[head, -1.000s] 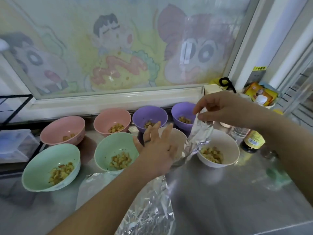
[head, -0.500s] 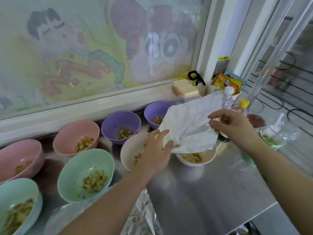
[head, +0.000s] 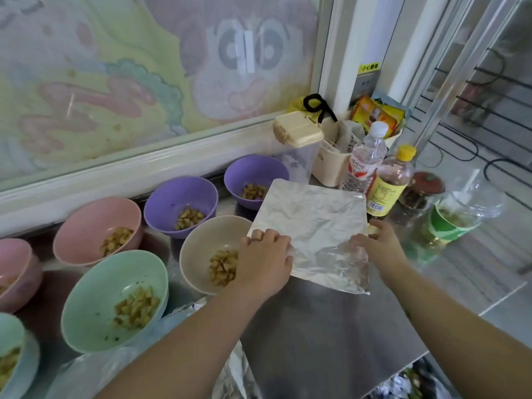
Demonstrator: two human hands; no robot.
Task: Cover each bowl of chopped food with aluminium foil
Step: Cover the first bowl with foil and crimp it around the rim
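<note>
One foil sheet (head: 311, 226) lies spread flat over the rightmost bowl, which it hides entirely; its edges are not yet folded down. My left hand (head: 264, 260) presses the sheet's left border with curled fingers; my right hand (head: 377, 243) pins the right border, fingers bent on the foil. Seven bowls stand uncovered: the beige bowl (head: 201, 243) touching the sheet, two purple, two pink, two green. Bottles (head: 388, 182) crowd the far right corner; the bench (head: 331, 326) lies open nearside. More foil (head: 236, 370) waits below.
</note>
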